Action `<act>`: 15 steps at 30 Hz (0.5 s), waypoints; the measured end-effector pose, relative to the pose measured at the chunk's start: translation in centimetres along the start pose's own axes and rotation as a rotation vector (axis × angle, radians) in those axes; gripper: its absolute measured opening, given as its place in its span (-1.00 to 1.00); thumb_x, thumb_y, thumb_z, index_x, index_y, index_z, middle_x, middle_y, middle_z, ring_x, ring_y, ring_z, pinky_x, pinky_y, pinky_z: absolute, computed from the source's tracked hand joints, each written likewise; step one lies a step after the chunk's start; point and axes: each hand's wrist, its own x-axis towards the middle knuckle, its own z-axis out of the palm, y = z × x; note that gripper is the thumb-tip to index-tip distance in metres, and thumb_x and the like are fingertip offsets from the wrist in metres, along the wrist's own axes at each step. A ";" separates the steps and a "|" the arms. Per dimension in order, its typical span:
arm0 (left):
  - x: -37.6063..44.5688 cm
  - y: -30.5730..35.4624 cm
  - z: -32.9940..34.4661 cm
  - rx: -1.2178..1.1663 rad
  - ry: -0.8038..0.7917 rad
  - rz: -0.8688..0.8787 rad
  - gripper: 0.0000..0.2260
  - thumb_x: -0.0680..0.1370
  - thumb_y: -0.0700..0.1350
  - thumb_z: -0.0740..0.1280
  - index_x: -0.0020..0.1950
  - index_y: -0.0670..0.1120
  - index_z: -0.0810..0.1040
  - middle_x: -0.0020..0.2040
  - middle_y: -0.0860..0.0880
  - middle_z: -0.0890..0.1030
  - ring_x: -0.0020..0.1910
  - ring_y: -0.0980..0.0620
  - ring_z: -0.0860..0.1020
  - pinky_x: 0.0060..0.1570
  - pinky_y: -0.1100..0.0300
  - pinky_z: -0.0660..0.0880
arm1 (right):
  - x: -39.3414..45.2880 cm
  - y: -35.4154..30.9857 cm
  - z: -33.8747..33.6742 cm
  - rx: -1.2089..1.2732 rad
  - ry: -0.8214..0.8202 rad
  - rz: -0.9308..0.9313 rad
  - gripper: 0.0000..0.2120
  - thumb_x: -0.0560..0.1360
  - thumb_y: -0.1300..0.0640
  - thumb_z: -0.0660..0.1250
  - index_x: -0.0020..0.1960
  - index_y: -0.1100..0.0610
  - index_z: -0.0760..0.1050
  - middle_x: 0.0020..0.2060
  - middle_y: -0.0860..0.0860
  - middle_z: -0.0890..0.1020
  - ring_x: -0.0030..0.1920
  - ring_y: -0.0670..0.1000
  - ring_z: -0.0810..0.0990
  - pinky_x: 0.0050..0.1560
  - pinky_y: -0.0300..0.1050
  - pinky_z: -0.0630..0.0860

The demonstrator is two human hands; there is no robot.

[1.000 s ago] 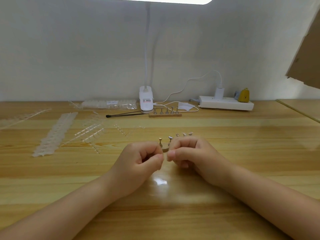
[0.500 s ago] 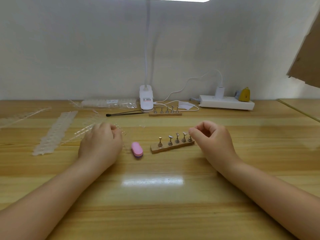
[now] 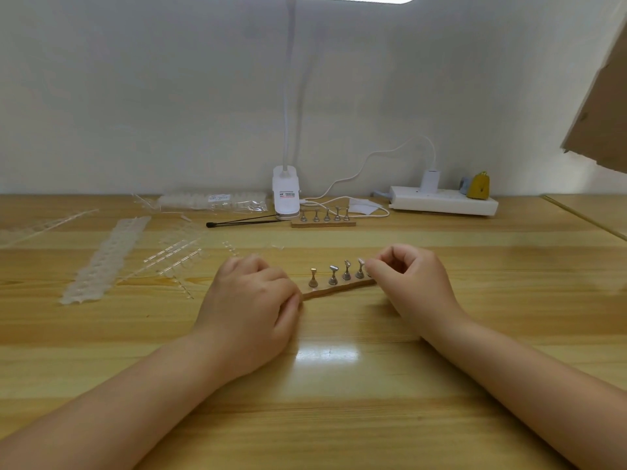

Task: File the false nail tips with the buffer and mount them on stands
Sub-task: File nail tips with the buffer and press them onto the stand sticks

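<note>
A wooden stand strip (image 3: 339,288) with several metal pegs lies at the table's middle; clear false nail tips (image 3: 360,262) sit on some pegs. My right hand (image 3: 412,283) has thumb and forefinger pinched together on the top of the rightmost peg, hiding it and the nail tip there. My left hand (image 3: 252,300) lies palm down with curled fingers at the strip's left end. It covers the spot where the pink buffer lay; the buffer is hidden and I cannot tell whether the hand grips it.
Clear nail-tip strips (image 3: 105,259) and loose sprues (image 3: 176,256) lie left. At the back stand a second peg strip (image 3: 322,222), a black stick (image 3: 237,222), a bag of tips (image 3: 213,201), a lamp base (image 3: 286,193) and a power strip (image 3: 441,201).
The hands parted after working together at the centre and the pink buffer lay on the table. The left hand went left to the strips, then came back over the buffer. The right hand stays at the rightmost peg.
</note>
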 end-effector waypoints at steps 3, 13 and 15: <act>0.1 0.0 0.2 -0.019 -0.014 0.001 -0.58 0.50 0.08 0.02 -0.03 0.06 0.67 -0.07 0.17 0.65 -0.05 -0.02 0.53 -0.01 0.06 0.35 | 0.1 0.2 0.0 -0.006 -0.006 -0.009 -0.77 0.47 0.15 0.40 -0.27 0.29 0.54 -0.46 0.00 0.47 -0.45 -0.16 0.36 -0.41 -0.37 0.33; 0.7 -1.2 0.0 0.278 -0.145 -0.381 -0.66 0.51 0.23 0.11 0.08 0.07 0.49 0.01 0.05 0.47 0.03 -0.01 0.45 0.06 0.12 0.34 | 0.2 0.3 0.0 0.028 -0.007 0.022 -0.79 0.46 0.14 0.40 -0.27 0.25 0.56 -0.52 -0.10 0.46 -0.49 -0.20 0.36 -0.45 -0.38 0.32; 0.6 -1.4 0.3 0.285 -0.151 -0.376 -0.68 0.53 0.23 0.08 0.05 0.08 0.50 -0.02 0.07 0.48 0.02 0.00 0.45 0.06 0.12 0.34 | 0.0 -0.1 -0.2 0.043 -0.001 0.018 -0.81 0.47 0.12 0.40 -0.26 0.21 0.58 -0.45 0.01 0.54 -0.42 -0.15 0.44 -0.36 -0.29 0.40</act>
